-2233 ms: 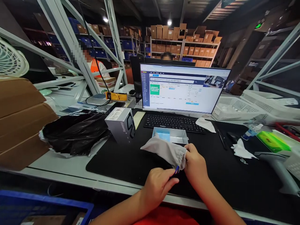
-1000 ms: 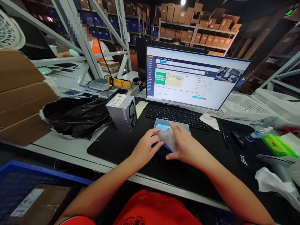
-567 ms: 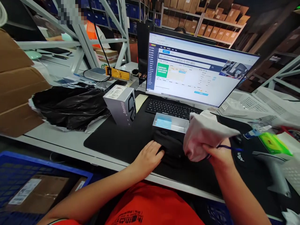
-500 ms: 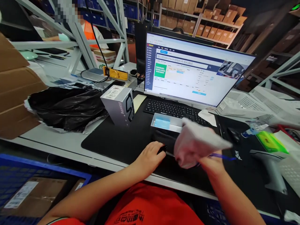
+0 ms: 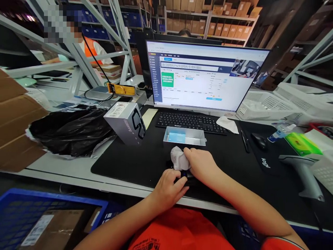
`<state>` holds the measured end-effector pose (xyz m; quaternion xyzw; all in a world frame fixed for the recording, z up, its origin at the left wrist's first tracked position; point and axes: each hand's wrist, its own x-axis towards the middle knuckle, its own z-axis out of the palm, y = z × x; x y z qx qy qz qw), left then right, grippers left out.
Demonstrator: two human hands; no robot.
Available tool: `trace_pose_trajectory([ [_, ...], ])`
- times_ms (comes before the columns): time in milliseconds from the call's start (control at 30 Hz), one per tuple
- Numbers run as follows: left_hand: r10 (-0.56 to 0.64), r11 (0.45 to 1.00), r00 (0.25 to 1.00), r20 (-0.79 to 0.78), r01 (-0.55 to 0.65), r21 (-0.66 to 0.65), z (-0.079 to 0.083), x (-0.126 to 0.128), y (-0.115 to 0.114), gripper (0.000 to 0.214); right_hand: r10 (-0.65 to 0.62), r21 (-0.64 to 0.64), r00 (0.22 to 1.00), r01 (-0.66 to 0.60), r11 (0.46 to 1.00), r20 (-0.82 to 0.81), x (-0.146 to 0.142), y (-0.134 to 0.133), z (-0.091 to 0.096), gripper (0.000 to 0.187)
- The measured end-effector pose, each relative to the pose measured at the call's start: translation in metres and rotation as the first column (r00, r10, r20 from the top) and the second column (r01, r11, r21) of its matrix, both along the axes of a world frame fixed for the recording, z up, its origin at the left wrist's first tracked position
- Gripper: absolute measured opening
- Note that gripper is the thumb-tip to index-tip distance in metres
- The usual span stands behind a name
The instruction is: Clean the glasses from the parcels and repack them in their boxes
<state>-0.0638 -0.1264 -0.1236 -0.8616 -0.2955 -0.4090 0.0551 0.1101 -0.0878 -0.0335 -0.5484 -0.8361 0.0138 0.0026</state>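
My right hand (image 5: 203, 163) is closed on a crumpled white cloth (image 5: 179, 159) and presses it down over a dark object (image 5: 183, 174) at the front of the black desk mat. Close by, my left hand (image 5: 170, 187) has its fingers curled on that same dark object, which is mostly hidden, so its kind cannot be made out. Just beyond the hands lies an open grey box tray (image 5: 199, 141) with a light blue packet (image 5: 177, 136) in it. A grey printed carton (image 5: 126, 126) stands to the left.
Behind the tray are a keyboard (image 5: 191, 122) and a lit monitor (image 5: 200, 83). On the right lie a mouse (image 5: 258, 141), a barcode scanner (image 5: 303, 173) and a plastic bottle (image 5: 281, 132). A black plastic bag (image 5: 70, 126) fills the left side. Beyond the frame sits a person in an orange vest.
The white cloth, raised and blurred in my right hand before, is now bunched down against the dark object. My right hand has moved left, beside my left hand. The camera view has shifted slightly.
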Motion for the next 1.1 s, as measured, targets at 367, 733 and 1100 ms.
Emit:
trace_pose_trajectory([
  [367,0.208,0.951,0.976,-0.061,-0.216,-0.219,0.001,-0.013,0.002,0.047,0.223,-0.314,0.842,-0.41,0.857,-0.491,0.039,0.006,-0.003,0.06],
  [733,0.216,0.947,0.971,-0.102,-0.234,-0.222,0.003,-0.019,0.006,0.045,-0.105,-0.136,0.867,0.043,0.99,-0.487,0.085,-0.084,-0.023,0.041],
  [1100,-0.111,0.976,0.989,-0.1,0.089,-0.2,0.02,-0.01,0.008,0.058,0.052,0.077,0.914,-0.022,0.997,-0.403,0.065,-0.084,-0.054,0.055],
])
